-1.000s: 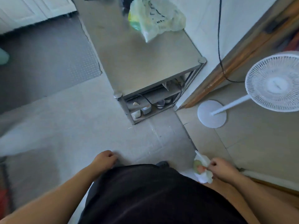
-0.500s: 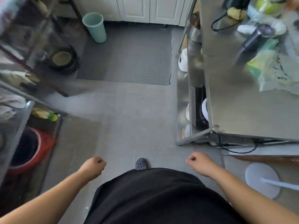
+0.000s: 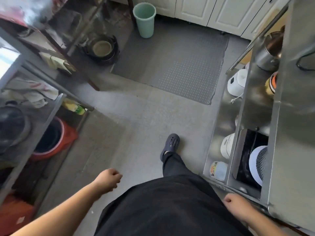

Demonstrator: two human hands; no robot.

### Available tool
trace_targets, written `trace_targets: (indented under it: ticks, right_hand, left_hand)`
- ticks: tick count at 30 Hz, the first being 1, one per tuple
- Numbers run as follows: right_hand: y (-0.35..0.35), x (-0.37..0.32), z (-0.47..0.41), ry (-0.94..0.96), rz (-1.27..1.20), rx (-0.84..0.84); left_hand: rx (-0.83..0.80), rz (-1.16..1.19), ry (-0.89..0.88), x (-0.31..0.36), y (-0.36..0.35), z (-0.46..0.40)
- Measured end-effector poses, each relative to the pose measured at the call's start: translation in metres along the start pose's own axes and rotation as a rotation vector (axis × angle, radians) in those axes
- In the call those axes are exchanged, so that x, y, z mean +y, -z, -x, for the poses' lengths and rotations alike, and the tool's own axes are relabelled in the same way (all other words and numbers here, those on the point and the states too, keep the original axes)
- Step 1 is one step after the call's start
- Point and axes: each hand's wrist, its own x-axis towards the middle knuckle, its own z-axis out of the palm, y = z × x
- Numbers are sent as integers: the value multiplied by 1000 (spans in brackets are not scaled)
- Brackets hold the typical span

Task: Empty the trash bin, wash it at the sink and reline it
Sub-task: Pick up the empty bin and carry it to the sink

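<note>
Grey concrete floor (image 3: 136, 120) underfoot, flanked by a stainless-steel shelving unit (image 3: 289, 133) at right. Grey diamond-patterned rubber mat (image 3: 179, 65) ahead. Pale green plastic trash bin (image 3: 144, 20) upright at the mat's far left corner, by the white cabinets (image 3: 196, 9). Dark blue perforated clog (image 3: 171, 143) stepping forward. Left hand (image 3: 108, 180) and right hand (image 3: 236, 205) loosely curled, holding nothing, well apart from the bin.

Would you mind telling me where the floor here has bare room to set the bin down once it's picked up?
The widest bare patch is the grey textured floor mat, between the pale green plastic bin and the steel shelving unit. The concrete floor ahead of the dark clog is also free. It is crowded left, around the black pots and red basin.
</note>
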Motion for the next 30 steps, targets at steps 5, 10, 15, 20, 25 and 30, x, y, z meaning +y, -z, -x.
trace_targets:
  ticks: [5,10,15,20,25,30]
  right_hand:
    - [88,-49,-42,3,3,-78]
    - [220,-145,-91,121,-41,-1]
    - [340,-257,-133,238,-58,119]
    - [415,-359,-162,300,-136,178]
    - [449,-440,-183,304,-119,123]
    - [477,-465,-202,262,60,136]
  left_hand:
    - [12,10,-32,97,38,-27]
    - [112,62,-67,192,93,-56]
    - [144,160,-43,236,140,-84]
    - [94,100,80,236,188,-130]
    - [-10,-105,109,256,269,-184]
    - [51,-147,21,337,380,-232]
